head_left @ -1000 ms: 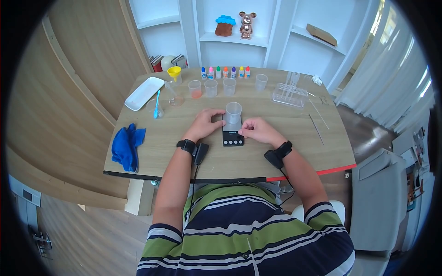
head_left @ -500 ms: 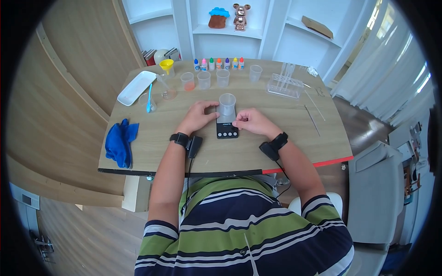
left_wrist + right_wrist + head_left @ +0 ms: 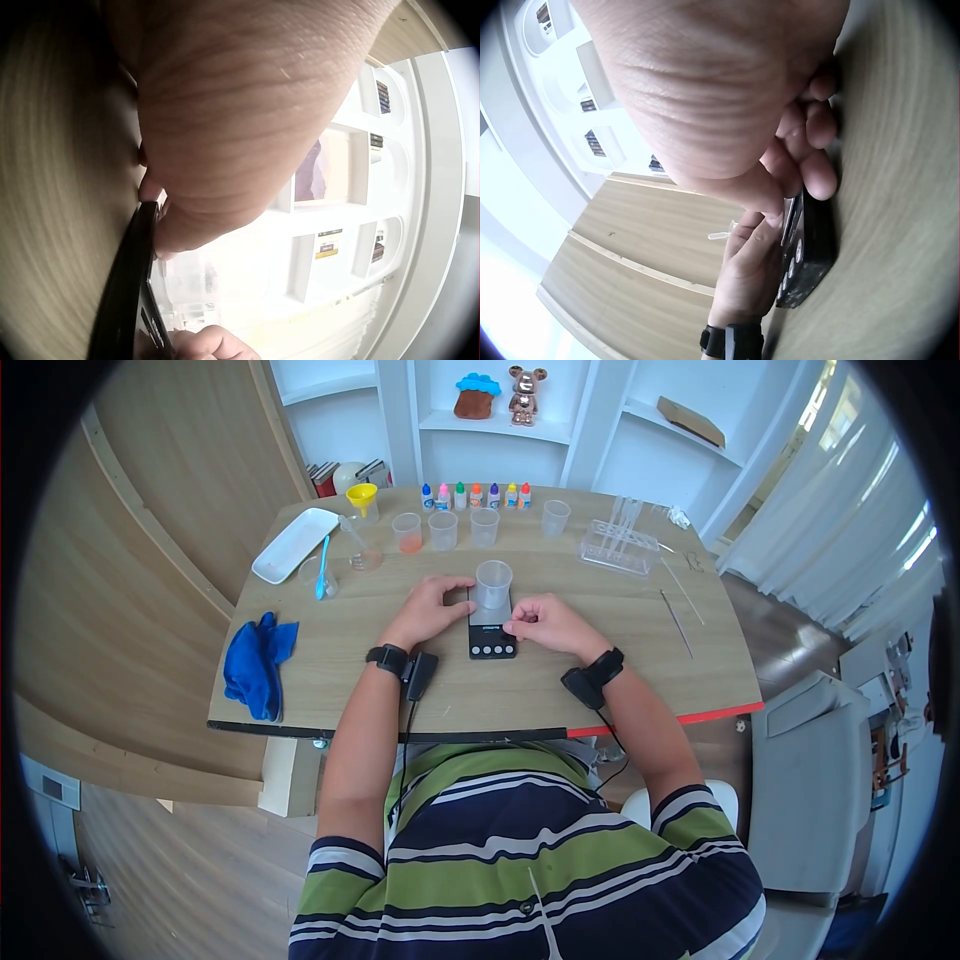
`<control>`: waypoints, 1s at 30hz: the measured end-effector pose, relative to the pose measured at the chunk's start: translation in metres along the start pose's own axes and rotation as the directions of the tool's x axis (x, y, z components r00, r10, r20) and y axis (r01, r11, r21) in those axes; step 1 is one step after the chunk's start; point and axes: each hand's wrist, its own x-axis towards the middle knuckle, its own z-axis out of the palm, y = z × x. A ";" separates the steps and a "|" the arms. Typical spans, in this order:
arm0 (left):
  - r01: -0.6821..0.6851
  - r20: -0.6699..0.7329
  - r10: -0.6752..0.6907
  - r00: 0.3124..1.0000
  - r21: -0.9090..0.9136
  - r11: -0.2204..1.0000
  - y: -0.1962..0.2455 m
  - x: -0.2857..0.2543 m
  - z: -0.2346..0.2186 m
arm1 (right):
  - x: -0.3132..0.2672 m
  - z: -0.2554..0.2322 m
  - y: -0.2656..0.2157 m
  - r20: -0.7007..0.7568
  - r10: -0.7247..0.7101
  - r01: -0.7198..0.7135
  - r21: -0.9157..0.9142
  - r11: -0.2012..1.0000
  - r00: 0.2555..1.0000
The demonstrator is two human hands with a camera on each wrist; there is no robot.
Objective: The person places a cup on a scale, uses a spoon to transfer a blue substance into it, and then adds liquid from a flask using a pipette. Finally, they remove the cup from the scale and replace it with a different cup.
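Observation:
A black pocket digital scale [image 3: 491,642] lies on the table with a clear plastic cup [image 3: 493,582] standing upright on its platform. My left hand [image 3: 432,610] rests at the scale's left side, thumb and fingers spread apart, their tips right at its edge beside the cup. On the opposite side, my right hand [image 3: 555,627] pinches the scale's right edge near the display, its other fingers curled on the tabletop. In the right wrist view the round buttons of the scale [image 3: 795,259] face up below my thumb. The left wrist view shows my left thumb [image 3: 180,232] against the scale's edge.
Behind stand several clear cups [image 3: 443,532], one cup with pinkish liquid [image 3: 408,540], and small dropper bottles [image 3: 477,498]. A yellow funnel [image 3: 362,495], white tray [image 3: 295,546] and blue cloth [image 3: 258,668] are left. A test tube rack [image 3: 617,550] and thin rods [image 3: 677,623] are right.
The head view has shifted slightly, moving the whole scene left and up in it. Both hands have stayed at the scale, and the cup still stands on it.

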 end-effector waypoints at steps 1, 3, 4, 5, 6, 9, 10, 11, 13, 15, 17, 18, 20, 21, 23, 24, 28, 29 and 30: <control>0.006 0.006 -0.006 1.000 0.000 1.000 0.000 0.000 0.000 | 0.000 0.000 0.000 -0.004 0.000 0.000 0.011 1.000 1.000; 0.009 0.010 -0.009 1.000 -0.005 1.000 0.000 0.000 0.000 | 0.002 0.000 0.004 -0.008 0.001 -0.001 0.015 1.000 1.000; 0.000 0.002 0.000 1.000 0.004 1.000 0.001 0.000 0.000 | 0.005 0.000 0.008 -0.096 -0.020 0.021 0.010 1.000 0.995; -0.010 -0.007 0.010 1.000 0.012 1.000 0.002 -0.001 0.000 | 0.007 -0.001 0.012 -0.182 -0.042 0.043 0.001 0.999 0.982; -0.014 -0.014 0.014 1.000 0.007 1.000 0.005 -0.001 -0.001 | 0.008 0.002 0.009 -0.181 -0.044 0.043 -0.008 0.999 0.983; 0.014 0.038 -0.015 0.999 0.022 1.000 0.012 -0.002 -0.006 | 0.013 0.014 -0.004 -0.434 -0.149 0.068 -0.196 0.978 0.888; 0.011 0.031 -0.012 0.999 0.029 1.000 0.011 -0.002 -0.005 | 0.013 0.016 -0.009 -0.416 -0.125 0.029 -0.229 0.973 0.901; 0.009 0.026 -0.010 1.000 0.036 0.999 0.010 -0.002 -0.005 | 0.014 0.017 -0.014 -0.399 -0.098 -0.011 -0.262 0.965 0.912; 0.005 0.025 -0.006 1.000 0.026 1.000 0.008 0.000 -0.003 | 0.022 0.018 -0.013 -0.396 -0.134 0.002 -0.316 0.949 0.908; 0.006 0.021 -0.006 1.000 0.013 1.000 0.006 0.000 -0.003 | 0.025 0.022 -0.019 -0.386 -0.167 0.013 -0.370 0.929 0.907; -0.030 0.004 0.030 1.000 0.047 0.998 0.007 0.000 -0.002 | 0.025 0.026 -0.035 -0.413 -0.151 -0.034 -0.409 0.912 0.898; -0.028 -0.001 0.028 1.000 0.042 0.999 0.006 0.000 -0.002 | 0.026 0.027 -0.039 -0.409 -0.150 -0.036 -0.413 0.910 0.900; -0.024 0.000 0.024 1.000 0.054 0.998 0.005 0.001 -0.001 | 0.030 0.028 -0.044 -0.427 -0.118 -0.101 -0.457 0.883 0.897; -0.022 -0.004 0.022 1.000 0.049 0.999 0.007 0.000 -0.002 | 0.031 0.029 -0.044 -0.422 -0.117 -0.102 -0.462 0.881 0.899; 0.006 0.010 -0.006 1.000 0.048 0.999 0.011 0.000 -0.003 | 0.034 0.030 -0.042 -0.430 -0.098 -0.136 -0.480 0.867 0.898; 0.003 0.006 -0.004 1.000 0.043 0.999 0.009 0.000 -0.003 | 0.036 0.028 -0.038 -0.429 -0.099 -0.137 -0.486 0.863 0.898; -0.031 -0.015 0.032 0.999 0.062 0.998 0.009 -0.002 -0.002 | 0.051 0.012 -0.018 -0.536 -0.144 -0.100 -0.401 0.911 0.832; -0.014 -0.019 0.016 1.000 0.062 0.998 0.011 -0.003 -0.003 | 0.058 0.003 -0.012 -0.604 -0.188 -0.068 -0.375 0.924 0.774; -0.015 -0.020 0.016 1.000 0.059 0.998 0.011 -0.003 -0.004 | 0.066 -0.009 -0.005 -0.603 -0.189 -0.070 -0.378 0.923 0.775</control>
